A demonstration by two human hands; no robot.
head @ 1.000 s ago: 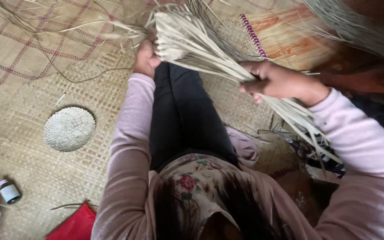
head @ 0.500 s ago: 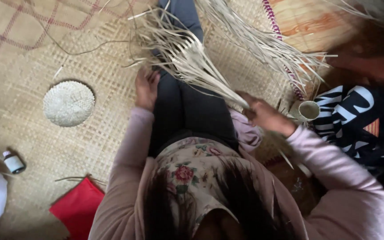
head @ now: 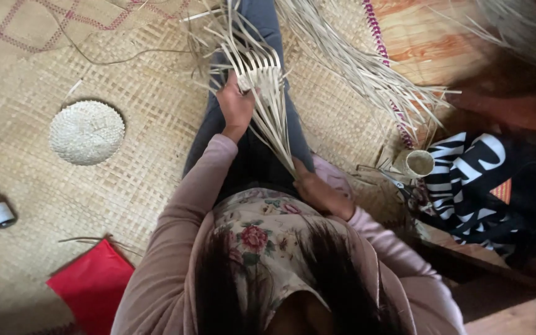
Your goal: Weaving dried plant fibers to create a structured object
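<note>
strips of the half-woven palm piece (head: 262, 93) run lengthwise down the lap. left hand (head: 236, 105) grips its woven top; right hand (head: 317, 191) pinches the loose ends nearer the body.

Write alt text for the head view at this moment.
Seated on a woven mat, a person holds a half-woven piece of pale straw strips over their lap, left hand gripping its woven part, right hand gathering the loose ends. A round woven disc lies to the left.
</note>
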